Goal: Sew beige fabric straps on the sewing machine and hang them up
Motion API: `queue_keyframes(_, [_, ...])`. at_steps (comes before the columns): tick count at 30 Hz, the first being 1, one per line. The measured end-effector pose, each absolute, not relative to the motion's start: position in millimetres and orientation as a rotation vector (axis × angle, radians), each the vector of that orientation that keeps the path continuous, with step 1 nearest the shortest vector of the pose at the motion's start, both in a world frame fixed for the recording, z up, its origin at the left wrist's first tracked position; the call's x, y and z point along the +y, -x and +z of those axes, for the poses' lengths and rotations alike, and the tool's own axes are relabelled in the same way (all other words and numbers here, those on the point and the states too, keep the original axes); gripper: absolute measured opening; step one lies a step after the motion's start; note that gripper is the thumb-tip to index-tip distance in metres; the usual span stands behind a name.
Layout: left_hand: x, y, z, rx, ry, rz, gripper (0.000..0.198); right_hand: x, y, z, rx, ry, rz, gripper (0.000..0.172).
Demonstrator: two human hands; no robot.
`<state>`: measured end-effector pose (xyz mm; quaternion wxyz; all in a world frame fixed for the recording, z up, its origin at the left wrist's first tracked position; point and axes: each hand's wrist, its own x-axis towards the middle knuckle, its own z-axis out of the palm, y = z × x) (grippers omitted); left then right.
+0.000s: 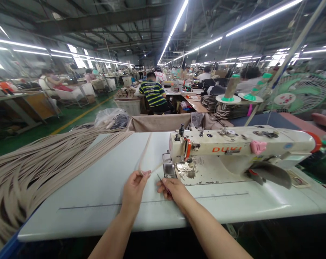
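Note:
My left hand (134, 185) pinches a narrow beige fabric strip (144, 153) between thumb and fingers. From the pinch, one length runs up to the table's far edge, and another stretches right toward the needle area of the sewing machine (219, 147). Closed around small thread snips (159, 177), my right hand (173, 190) is just left of the machine bed's front corner. Only the thin pointed blade shows clearly; the fingers hide most of the handle. The blade tip is below the strip, apart from my left hand.
A thick bundle of beige strips (25, 162) drapes over the table's left side. The white tabletop (98, 187) carries a printed ruler line. Behind stand a cloth-lined bin (157, 123), thread cones (231, 90) and a green fan (297, 94). A person in a striped shirt (152, 94) sits further back.

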<state>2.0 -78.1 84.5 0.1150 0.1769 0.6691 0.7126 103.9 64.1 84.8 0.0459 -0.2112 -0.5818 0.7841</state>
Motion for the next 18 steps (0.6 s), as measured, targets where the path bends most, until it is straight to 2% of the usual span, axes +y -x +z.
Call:
queue_keyframes(8, [-106.2,-18.0,83.5,1.989,-0.587,2.065,0.029,57.0,-88.0,93.3,-1.883,0.523,2.430,0.065])
queue_keyframes(12, [-115.9,-19.8,80.3,1.975,-0.602,2.054,0.027,57.9,-88.7,94.1,-2.011,0.484,2.298,0.056])
queue_keyframes(14, [-120.9,-18.5,78.8,1.985,-0.594,2.020,0.027,59.7,-94.8,95.7,-2.071,0.489,2.199,0.045])
queue_keyframes(16, [-126.5,-15.3,78.5,2.022,-0.579,1.959,0.029,61.9,-105.9,98.2,-2.189,0.513,1.947,0.027])
queue_keyframes(18, [-133.2,-10.8,79.3,2.039,-0.549,1.914,0.032,64.4,-120.4,100.3,-2.424,0.542,1.401,0.013])
